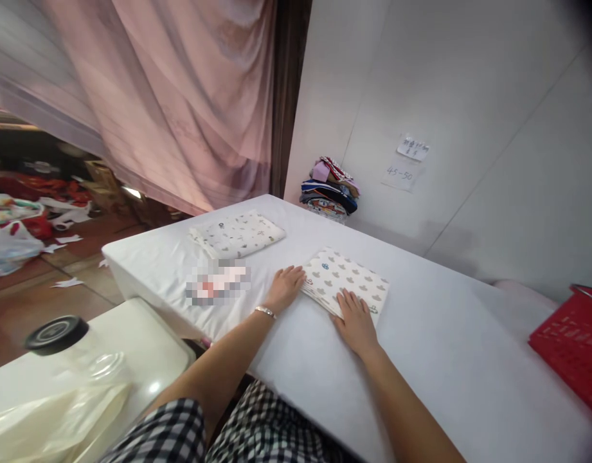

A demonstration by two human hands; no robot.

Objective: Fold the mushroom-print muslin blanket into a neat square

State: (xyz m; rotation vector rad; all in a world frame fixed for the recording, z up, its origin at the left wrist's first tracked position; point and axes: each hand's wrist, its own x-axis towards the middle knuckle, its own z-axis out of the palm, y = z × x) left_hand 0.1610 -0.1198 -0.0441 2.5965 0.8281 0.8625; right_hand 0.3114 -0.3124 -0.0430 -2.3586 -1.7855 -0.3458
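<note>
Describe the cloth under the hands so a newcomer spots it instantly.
Find the white-covered table beside the grey wall. On it lies a folded white cloth, left hand at one edge, right hand on its near side. Neat rows of grey motifs set it apart from the white cloth with scattered prints.
</note>
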